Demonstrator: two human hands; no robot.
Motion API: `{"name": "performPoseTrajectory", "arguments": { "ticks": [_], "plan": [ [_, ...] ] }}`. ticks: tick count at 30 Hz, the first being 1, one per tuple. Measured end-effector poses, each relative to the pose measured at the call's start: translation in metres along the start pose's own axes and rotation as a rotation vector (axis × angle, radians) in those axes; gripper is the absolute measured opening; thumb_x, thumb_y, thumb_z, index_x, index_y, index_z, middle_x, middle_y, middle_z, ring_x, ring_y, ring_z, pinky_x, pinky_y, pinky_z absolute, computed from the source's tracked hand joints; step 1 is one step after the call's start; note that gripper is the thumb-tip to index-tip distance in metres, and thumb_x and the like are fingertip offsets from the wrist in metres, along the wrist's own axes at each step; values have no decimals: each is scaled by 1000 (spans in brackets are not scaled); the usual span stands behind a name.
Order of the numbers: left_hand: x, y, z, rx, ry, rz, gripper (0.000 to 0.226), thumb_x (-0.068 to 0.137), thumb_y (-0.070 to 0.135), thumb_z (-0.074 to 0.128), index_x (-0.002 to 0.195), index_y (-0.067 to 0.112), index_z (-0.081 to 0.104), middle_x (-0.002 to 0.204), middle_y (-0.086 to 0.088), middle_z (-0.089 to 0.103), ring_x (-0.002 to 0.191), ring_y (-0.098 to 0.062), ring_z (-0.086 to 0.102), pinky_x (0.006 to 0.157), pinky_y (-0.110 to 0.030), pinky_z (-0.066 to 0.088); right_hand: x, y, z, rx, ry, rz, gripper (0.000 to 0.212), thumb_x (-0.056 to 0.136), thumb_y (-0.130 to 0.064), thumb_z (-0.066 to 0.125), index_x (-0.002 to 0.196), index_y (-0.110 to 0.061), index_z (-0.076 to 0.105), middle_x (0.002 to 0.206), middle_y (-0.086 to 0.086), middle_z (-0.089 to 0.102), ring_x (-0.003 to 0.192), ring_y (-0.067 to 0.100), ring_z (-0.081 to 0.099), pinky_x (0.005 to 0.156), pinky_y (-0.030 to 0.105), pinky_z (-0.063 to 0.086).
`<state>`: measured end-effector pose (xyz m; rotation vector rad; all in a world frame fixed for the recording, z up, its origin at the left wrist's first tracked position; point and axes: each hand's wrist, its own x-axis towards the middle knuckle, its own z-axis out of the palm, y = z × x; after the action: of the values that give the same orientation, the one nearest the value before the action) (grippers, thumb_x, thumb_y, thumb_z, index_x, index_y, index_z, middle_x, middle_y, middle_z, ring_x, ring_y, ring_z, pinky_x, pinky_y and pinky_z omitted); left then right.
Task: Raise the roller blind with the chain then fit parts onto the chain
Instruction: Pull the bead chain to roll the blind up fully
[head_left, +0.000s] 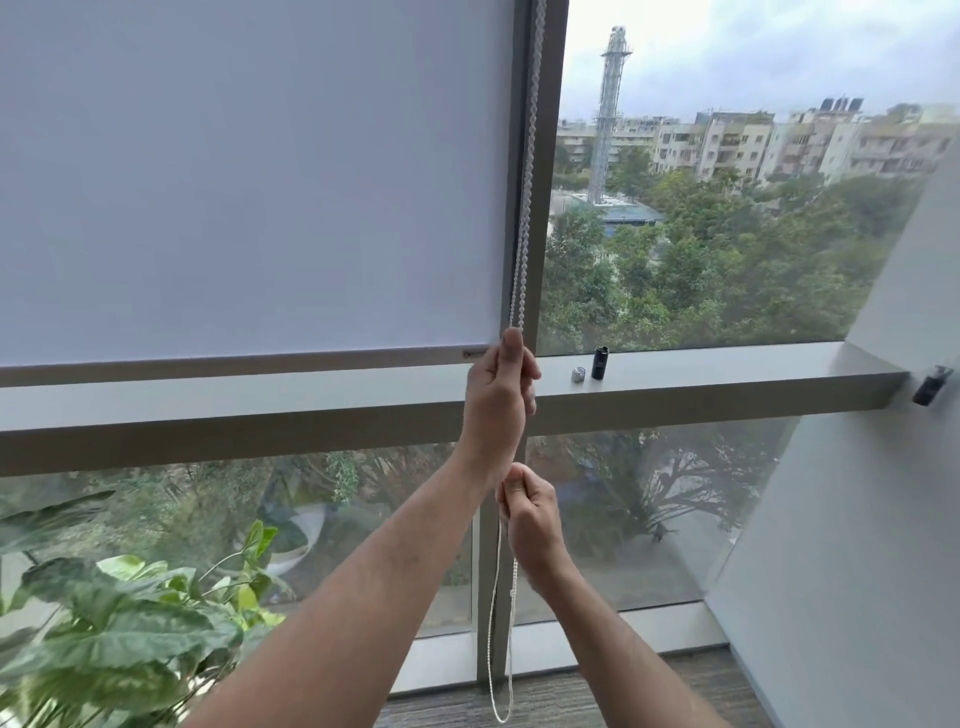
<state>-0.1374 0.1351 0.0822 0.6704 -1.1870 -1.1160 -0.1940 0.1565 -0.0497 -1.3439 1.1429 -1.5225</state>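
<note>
Nearest, my right hand (532, 519) is curled round the white beaded loop chain (523, 244), low on it. Above it my left hand (498, 395) pinches the same chain just under the bottom edge of the pale grey fabric roller blind (249, 171). The chain runs straight up from both hands along the grey window post (545, 156); the pull axis is vertical, with the left hand nearer the blind. Farther, on the grey sill ledge (727, 374) to the right: a small silver cap (577, 374) and a black cylinder part (600, 362), not yet fitted.

Two bare forearms, seemingly sleeveless.
</note>
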Motion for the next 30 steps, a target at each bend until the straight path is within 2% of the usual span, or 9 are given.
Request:
{"name": "performPoseTrajectory", "arguments": {
  "ticks": [4,6,8,11,13,16,20,24,30],
  "plan": [
    [-12,-4,8,53,69,75,47,102,43,43,60,22,44,46,3,31,40,-13,25,41,-35,17,-5,-10,-13,44,-155,86,37,92,-27,46,56,-27,51,49,-12,41,44,6,32,43,22,26],
    [-14,-2,7,80,102,96,47,100,45,44,58,24,44,47,7,32,41,-12,25,40,-31,18,-4,-23,-23,38,-244,119,34,93,-33,48,63,-27,62,56,-9,57,47,9,50,44,22,42],
    [-15,-3,6,109,122,122,46,100,46,45,58,26,45,49,10,34,42,-11,27,40,-27,22,3,-38,-36,14,-299,153,28,97,-30,48,90,-26,75,87,-2,76,83,17,71,69,33,59],
    [-21,-7,2,161,134,138,46,99,46,47,57,26,48,48,13,38,44,-8,32,44,-22,28,26,-65,-51,37,-300,141,41,98,-8,49,136,-22,58,130,9,67,122,25,61,101,49,50],
    [-27,-15,-4,184,126,137,46,100,41,45,56,28,50,46,14,40,43,-4,34,44,-18,31,37,-89,-52,49,-241,123,56,90,10,47,141,-13,52,141,10,59,131,24,54,111,50,42],
    [-36,-29,-9,213,107,110,42,100,38,43,62,30,59,49,16,41,47,-4,32,47,-22,29,45,-126,-44,183,-219,34,60,77,19,39,121,-13,65,130,11,65,126,22,58,109,45,44],
    [-48,-41,-10,223,92,31,44,96,49,43,57,28,48,49,14,37,44,-8,28,44,-25,24,53,-177,-20,390,-227,-74,27,101,-8,42,120,-10,62,113,12,68,97,23,68,78,35,56],
    [-63,-57,-13,250,64,16,46,101,42,41,57,26,43,46,15,36,40,-5,30,40,-16,27,62,-200,-1,288,-129,-187,34,108,-24,35,108,-9,66,73,0,53,55,7,45,47,21,36],
    [-82,-77,-17,333,38,15,40,98,28,42,58,28,47,47,16,41,44,-1,32,46,-14,28,51,-160,13,92,77,-339,39,103,-19,41,68,-21,58,50,-15,42,48,9,32,48,29,25]
  ]
}}
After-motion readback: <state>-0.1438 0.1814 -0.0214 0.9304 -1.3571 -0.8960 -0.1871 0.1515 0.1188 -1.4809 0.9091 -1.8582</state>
